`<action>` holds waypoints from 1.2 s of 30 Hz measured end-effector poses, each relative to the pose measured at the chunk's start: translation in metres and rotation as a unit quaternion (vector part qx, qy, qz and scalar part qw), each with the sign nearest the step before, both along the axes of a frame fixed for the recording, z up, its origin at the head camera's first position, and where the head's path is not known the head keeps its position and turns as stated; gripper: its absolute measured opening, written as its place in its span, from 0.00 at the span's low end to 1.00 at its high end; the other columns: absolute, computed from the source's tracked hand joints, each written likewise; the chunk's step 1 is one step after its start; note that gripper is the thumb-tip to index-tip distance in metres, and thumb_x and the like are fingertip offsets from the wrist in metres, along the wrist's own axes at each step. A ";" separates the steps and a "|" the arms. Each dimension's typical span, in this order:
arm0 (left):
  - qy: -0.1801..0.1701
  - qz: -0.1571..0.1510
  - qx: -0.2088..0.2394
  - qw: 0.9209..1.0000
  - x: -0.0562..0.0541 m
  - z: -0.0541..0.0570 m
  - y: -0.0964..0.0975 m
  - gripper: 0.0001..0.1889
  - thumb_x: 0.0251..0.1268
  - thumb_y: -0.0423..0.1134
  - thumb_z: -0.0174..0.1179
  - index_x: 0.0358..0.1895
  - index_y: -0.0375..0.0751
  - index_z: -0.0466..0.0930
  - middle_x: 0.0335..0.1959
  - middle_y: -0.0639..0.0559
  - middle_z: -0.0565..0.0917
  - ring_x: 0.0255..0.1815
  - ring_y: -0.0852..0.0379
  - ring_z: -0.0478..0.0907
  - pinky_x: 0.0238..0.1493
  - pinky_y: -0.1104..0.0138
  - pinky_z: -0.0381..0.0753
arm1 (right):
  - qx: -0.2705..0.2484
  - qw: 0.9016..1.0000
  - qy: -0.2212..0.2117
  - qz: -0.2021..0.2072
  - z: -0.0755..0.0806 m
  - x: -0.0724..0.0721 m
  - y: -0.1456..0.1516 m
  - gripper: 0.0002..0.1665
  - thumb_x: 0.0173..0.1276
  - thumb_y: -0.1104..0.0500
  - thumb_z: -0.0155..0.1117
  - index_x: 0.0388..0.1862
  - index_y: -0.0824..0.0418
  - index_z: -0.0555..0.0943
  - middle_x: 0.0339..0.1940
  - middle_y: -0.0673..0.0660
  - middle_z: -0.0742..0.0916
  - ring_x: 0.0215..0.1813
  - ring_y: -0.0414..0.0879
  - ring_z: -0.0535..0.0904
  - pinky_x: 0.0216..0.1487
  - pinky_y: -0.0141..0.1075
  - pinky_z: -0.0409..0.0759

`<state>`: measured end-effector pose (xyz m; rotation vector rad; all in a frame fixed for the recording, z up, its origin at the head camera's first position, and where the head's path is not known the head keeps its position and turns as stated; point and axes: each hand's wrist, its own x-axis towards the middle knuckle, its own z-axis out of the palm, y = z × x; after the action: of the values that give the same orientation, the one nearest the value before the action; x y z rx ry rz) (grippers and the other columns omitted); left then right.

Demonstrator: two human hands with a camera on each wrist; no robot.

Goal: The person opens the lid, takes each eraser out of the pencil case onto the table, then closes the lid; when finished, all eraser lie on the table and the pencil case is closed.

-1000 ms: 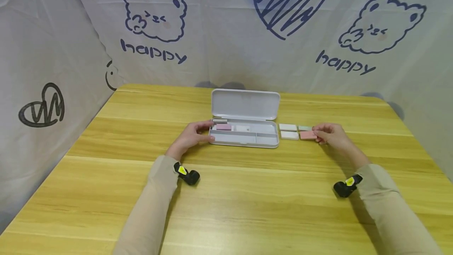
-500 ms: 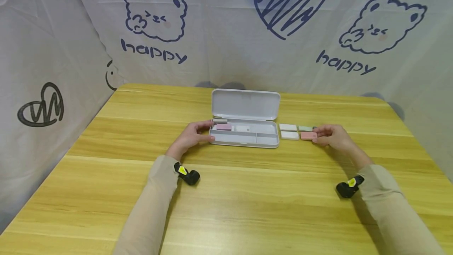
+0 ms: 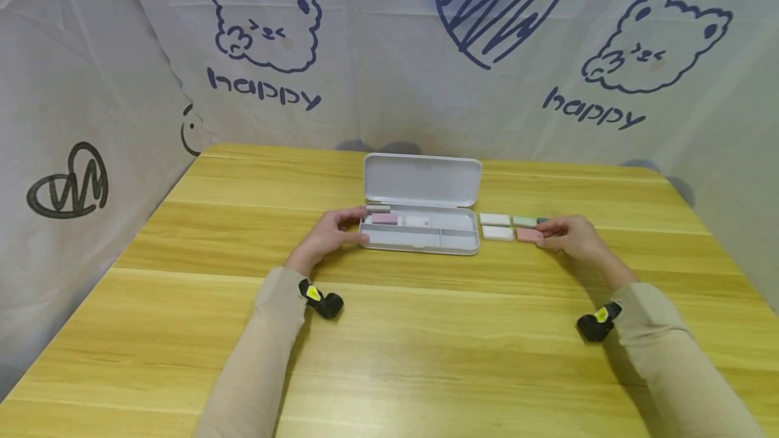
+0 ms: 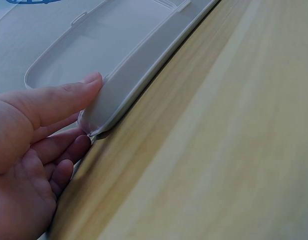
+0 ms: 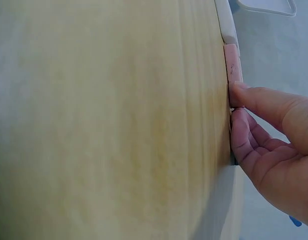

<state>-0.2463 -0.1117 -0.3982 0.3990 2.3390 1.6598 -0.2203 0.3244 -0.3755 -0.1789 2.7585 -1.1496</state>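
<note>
Apparently the step in hand is handling the pink block (image 3: pixel 528 235) at the end of the short row, while the case (image 3: pixel 395 247) is steadied. The left hand (image 3: pixel 328 232) grips the case's left end, thumb at the front corner and fingers behind. The right hand (image 3: pixel 572 235) pinches the pink block's right end between thumb and fingertips; how firmly, I cannot tell. That block lies toward the far right corner of the counter (image 3: pixel 426 343), just right of a white block (image 3: pixel 498 233) and before a pale green block (image 3: pixel 525 222). A next move would likely call for a light hold that leaves the neighbours undisturbed.

The case, seemingly smooth plastic, has rounded corners, a raised lid (image 3: pixel 422 179) and divided compartments; a lilac block (image 3: pixel 385 218) lies in the rear one. The blocks are flat and matte, and the counter shows streaky wood grain.
</note>
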 end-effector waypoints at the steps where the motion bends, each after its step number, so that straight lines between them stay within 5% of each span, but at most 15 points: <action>1: 0.000 0.000 0.000 1.000 0.000 0.000 0.000 0.29 0.49 0.29 0.64 0.58 0.31 0.68 0.60 0.40 0.68 0.59 0.48 0.63 0.60 0.60 0.58 | 0.000 1.000 0.000 -0.001 0.000 0.000 0.000 0.23 0.57 0.64 0.64 0.48 0.78 0.73 0.32 0.60 0.82 0.24 0.38 0.72 0.22 0.33 0.73; 13: 0.000 0.001 0.003 1.000 0.002 0.000 0.000 0.29 0.49 0.29 0.64 0.58 0.31 0.68 0.60 0.39 0.68 0.59 0.47 0.63 0.60 0.59 0.58 | -0.018 1.000 0.000 -0.024 0.008 -0.003 -0.006 0.19 0.63 0.64 0.57 0.48 0.77 0.73 0.36 0.65 0.81 0.27 0.43 0.75 0.26 0.34 0.76; 22: 0.001 0.000 0.002 1.000 0.001 0.001 0.000 0.29 0.49 0.29 0.64 0.58 0.30 0.68 0.60 0.39 0.68 0.59 0.48 0.63 0.60 0.59 0.58 | -0.009 0.998 0.049 -0.026 0.015 -0.007 -0.025 0.18 0.61 0.63 0.59 0.44 0.77 0.76 0.33 0.63 0.82 0.30 0.40 0.75 0.29 0.29 0.74; 30: 0.000 0.001 0.002 1.000 0.001 0.002 0.000 0.29 0.49 0.29 0.64 0.58 0.31 0.68 0.60 0.40 0.68 0.60 0.48 0.62 0.60 0.60 0.58 | -0.109 0.993 -0.006 -0.044 0.017 -0.016 -0.049 0.19 0.61 0.65 0.59 0.46 0.79 0.73 0.29 0.59 0.81 0.25 0.44 0.79 0.27 0.38 0.80; 36: 0.004 0.000 0.000 1.000 0.001 0.002 0.000 0.29 0.49 0.29 0.64 0.58 0.31 0.68 0.60 0.40 0.68 0.59 0.47 0.62 0.60 0.59 0.58 | -0.067 0.997 0.012 -0.038 0.018 -0.023 -0.068 0.18 0.61 0.62 0.60 0.46 0.74 0.76 0.31 0.58 0.81 0.24 0.40 0.72 0.22 0.32 0.75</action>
<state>-0.2450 -0.1119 -0.3966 0.4070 2.3452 1.6599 -0.2436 0.2568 -0.3578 -0.1027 2.7316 -1.3610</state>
